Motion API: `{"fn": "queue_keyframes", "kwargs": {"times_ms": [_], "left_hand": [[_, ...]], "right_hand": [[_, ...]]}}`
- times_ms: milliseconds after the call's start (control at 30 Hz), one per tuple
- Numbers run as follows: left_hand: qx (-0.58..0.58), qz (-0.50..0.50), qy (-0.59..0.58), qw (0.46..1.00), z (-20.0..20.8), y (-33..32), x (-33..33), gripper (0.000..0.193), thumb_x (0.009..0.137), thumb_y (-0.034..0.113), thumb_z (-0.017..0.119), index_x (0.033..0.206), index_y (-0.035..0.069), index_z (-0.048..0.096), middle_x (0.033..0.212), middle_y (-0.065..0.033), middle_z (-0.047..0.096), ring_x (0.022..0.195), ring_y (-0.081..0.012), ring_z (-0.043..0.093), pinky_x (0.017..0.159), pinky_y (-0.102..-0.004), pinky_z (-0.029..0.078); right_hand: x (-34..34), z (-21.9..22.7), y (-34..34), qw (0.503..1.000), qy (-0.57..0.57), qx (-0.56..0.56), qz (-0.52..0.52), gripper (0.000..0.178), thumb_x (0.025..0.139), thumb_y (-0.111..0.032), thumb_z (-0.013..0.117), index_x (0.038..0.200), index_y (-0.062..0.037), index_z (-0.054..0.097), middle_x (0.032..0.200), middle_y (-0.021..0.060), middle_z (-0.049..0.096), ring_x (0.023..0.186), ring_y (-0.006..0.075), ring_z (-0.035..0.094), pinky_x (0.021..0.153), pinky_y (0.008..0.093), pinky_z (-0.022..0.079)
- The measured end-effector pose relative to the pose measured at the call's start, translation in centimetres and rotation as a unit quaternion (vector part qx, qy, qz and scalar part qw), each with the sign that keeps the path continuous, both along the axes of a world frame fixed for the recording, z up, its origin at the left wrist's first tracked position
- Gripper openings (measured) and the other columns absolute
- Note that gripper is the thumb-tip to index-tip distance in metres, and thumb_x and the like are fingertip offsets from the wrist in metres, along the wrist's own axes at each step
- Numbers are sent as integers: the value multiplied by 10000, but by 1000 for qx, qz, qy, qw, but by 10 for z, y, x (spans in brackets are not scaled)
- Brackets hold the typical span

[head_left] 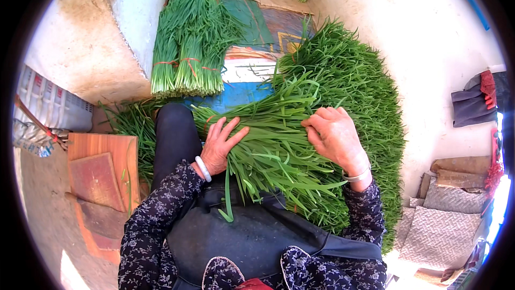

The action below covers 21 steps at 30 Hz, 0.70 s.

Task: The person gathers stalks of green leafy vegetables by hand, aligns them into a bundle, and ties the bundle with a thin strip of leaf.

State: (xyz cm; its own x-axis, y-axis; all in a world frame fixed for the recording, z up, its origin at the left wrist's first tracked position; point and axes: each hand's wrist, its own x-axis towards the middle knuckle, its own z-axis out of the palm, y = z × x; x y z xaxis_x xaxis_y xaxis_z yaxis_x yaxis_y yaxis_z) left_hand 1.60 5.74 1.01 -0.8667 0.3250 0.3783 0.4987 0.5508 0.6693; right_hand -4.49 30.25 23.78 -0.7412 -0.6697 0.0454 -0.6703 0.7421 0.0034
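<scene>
A bundle of garlic chives (268, 142) lies across my lap, its pale stem ends to the left and its green leaves fanned to the right. A thin red tie (208, 122) circles it near the stems. My left hand (217, 145) rests on the bundle beside the tie, its fingers spread over the leaves. At the leafy end, my right hand (337, 139) is closed in a pinch among the chive leaves; exactly what lies between thumb and forefinger is partly hidden. One loose leaf (227, 204) hangs down onto my dark apron (230, 242).
A large heap of loose chives (365, 108) spreads on my right. Tied chive bundles (190, 49) lie ahead, on flattened sacks (252, 24) next to a pale wall block (129, 16). Wooden boards (102, 172) and a white plastic crate (59, 99) are on the left, woven mats (440, 231) at right.
</scene>
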Motion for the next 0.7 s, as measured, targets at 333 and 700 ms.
{"fn": "queue_keyframes", "kwargs": {"times_ms": [333, 700], "left_hand": [[3, -2, 6, 1000, 3, 0, 0, 807, 671, -64, 675, 1426, 155, 495, 1471, -174, 417, 1303, -460, 376, 1076, -540, 323], [4, 8, -6, 1000, 2, -1, 2, 780, 712, -18, 667, 1442, 193, 492, 1498, -146, 411, 1314, -453, 388, 1098, -516, 321]], "right_hand": [[-3, -26, -4, 995, -21, -97, -11, 67, 787, -68, 658, 852, -84, 652, 787, 55, 627, 717, 258, 607, 679, 365, 465], [20, 27, 28, 891, -230, -355, -163, 129, 923, -105, 583, 848, -26, 651, 723, -11, 579, 689, 62, 511, 618, 234, 403]]}}
